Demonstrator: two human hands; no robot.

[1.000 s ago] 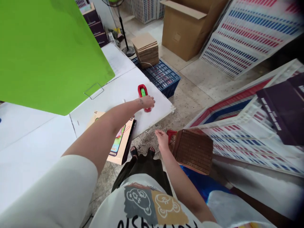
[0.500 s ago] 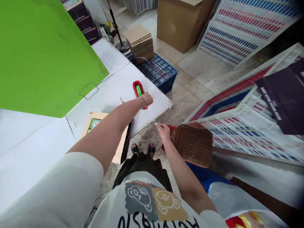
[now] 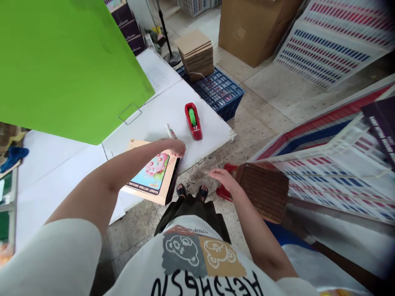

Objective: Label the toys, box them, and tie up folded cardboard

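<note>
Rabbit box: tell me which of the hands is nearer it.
Left. The left hand is at the edge of the rabbit box; the right hand is apart from it, near the brown stool.

A white table (image 3: 214, 137) is carrying a toy box (image 3: 156, 168) labelled "Rabbit Hitting Ground", which is sitting picture-side up at the near edge. Just beyond it a white pen (image 3: 168, 130) is lying, and a red tape dispenser (image 3: 197, 133) is resting to the right, nearer the corner. A big green panel (image 3: 61, 70) is stretching over the left side; whether it is touching the tabletop, I can't tell. Beside the table, the stone floor (image 3: 259, 105) is supporting a blue plastic crate (image 3: 231, 105).
</note>
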